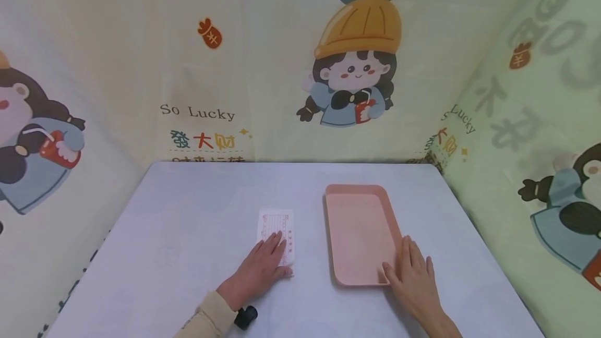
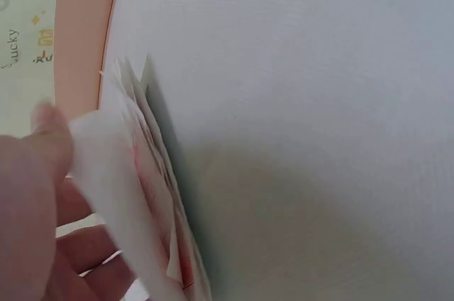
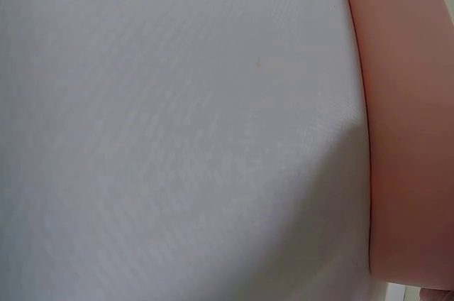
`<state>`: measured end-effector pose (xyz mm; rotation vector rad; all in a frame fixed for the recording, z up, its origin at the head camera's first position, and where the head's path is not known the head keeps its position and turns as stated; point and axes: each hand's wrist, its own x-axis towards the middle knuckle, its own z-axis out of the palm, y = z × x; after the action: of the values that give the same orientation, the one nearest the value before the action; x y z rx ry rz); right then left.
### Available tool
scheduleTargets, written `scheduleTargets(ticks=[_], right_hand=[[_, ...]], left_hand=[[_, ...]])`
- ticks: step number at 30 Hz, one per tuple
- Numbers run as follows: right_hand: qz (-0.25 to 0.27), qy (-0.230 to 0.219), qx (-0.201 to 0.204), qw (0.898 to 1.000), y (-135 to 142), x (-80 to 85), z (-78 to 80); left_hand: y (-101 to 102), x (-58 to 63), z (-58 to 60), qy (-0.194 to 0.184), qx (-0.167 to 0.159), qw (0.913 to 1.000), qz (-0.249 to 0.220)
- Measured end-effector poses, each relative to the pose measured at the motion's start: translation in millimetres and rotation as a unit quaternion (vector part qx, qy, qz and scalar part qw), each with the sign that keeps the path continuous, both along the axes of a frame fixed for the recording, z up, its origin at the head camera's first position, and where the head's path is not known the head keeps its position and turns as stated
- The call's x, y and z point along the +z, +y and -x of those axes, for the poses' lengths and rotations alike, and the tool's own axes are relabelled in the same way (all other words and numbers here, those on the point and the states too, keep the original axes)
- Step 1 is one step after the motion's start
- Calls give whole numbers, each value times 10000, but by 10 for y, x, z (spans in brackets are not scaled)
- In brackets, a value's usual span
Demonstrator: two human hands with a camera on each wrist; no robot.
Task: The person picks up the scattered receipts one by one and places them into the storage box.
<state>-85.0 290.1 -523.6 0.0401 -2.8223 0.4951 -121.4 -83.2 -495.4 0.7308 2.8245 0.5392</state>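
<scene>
resting on one paper stack (image 1: 275, 220), one left hand (image 1: 260, 269) has straight fingers; one right hand (image 1: 414, 279), thumb spread from straight fingers, touches one pink tray (image 1: 359, 236).

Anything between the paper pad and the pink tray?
Nothing; in the head view, only bare white tabletop separates the paper pad from the pink tray.

My head view faces forward and down; my close wrist views share the tray (image 1: 359, 233): ten o'clock in the left, three in the right.
</scene>
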Motion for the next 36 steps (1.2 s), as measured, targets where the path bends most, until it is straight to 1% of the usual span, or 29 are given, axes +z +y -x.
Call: scheduleTargets(ticks=[1,2,4,6,8,10,12,18,23,26,28,31,34,36], right_hand=[[13,-26,-4,10000,1,-2,2],[22,-49,-7,10000,1,-3,2],[32,-112,-14,9999,-1,0,2],[32,-131,-21,9999,-3,2,3],[30,-145,-46,9999,-13,15,1],[19,-166,-54,9998,-17,19,2],[7,-165,-61,9998,-18,18,2],[10,-202,-68,9998,-13,14,9],[-22,-279,-93,9996,-20,32,19],[-34,-348,-106,9993,-20,41,21],[-44,-424,-121,9990,-17,45,20],[-36,-463,-121,9988,-11,38,20],[-7,-353,-108,9993,-11,25,18],[18,-255,-92,9996,-12,17,18]], left_hand=[[5,0,0,85,-5,10000,48],[11,-4,4,255,-53,9996,136],[22,-7,12,629,-127,9974,335],[32,-13,25,1027,-154,9938,410],[40,-27,36,1319,-158,9906,340],[45,-44,38,1469,-121,9889,204],[47,-62,31,1474,-121,9889,140],[51,-96,-19,967,-113,9945,382],[62,-99,-27,974,-91,9943,435],[64,-103,-30,1028,-91,9928,608],[59,-111,-37,1126,-134,9909,721],[56,-124,-42,1480,-265,9856,779],[63,-120,-37,1943,-388,9779,667],[76,-104,-25,2199,-401,9733,525]])
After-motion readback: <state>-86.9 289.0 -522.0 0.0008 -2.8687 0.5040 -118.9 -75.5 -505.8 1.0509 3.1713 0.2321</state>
